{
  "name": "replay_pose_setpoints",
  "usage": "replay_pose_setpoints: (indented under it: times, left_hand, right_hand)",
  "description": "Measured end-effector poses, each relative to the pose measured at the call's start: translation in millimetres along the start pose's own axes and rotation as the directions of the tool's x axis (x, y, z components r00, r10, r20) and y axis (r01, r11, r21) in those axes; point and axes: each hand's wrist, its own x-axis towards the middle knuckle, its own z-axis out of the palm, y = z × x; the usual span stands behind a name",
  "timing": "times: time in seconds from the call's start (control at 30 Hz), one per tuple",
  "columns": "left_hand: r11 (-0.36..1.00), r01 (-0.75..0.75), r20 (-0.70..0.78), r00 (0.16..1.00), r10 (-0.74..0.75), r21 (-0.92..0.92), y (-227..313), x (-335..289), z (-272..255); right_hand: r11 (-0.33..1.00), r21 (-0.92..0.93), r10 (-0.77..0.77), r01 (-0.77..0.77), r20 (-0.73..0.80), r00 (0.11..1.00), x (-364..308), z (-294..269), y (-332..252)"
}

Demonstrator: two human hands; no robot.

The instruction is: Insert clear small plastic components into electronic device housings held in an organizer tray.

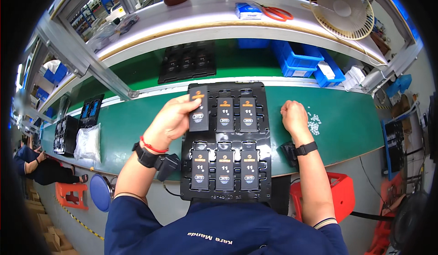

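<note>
My left hand (171, 120) grips a flat black phone battery (198, 118) with orange and white print, thumb across its upper face. It is held over the upper left slot of a black plastic tray (186, 168). Several similar batteries lie in the tray's other slots, among them an upper middle battery (225, 123) and a lower right battery (249, 175). To the right of the tray my right hand (294, 116) is closed, fingertips curled in at the green table; what they may hold is hidden. Beside it lies a scatter of tiny white pieces (314, 125).
Another black tray (187, 61) lies beneath the shelf (200, 22). Blue bins (299, 59) stand at the back right. Stacked trays (65, 134) and a clear plastic bag (87, 143) are at the left. A fan (342, 9) and red-handled scissors (277, 13) rest on the shelf.
</note>
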Motion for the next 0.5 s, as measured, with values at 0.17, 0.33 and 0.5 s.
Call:
replay_pose_setpoints:
  times: [0.17,0.33,0.5]
  left_hand:
    - [0.974,0.188,0.224,0.962,-0.157,-0.126,-12,-7,41]
    - [0.993,0.107,0.251,0.963,-0.093,-0.044,-39,-13,80]
    - [0.993,-0.067,0.223,0.974,0.044,0.098,-60,-17,84]
  right_hand:
    - [0.975,0.22,-0.021,0.043,-0.102,0.995,-13,-16,-12]
    - [0.512,0.855,0.11,-0.08,0.027,0.994,-50,-58,-41]
    - [0.276,0.953,-0.043,-0.123,0.14,0.989,-82,-75,-67]
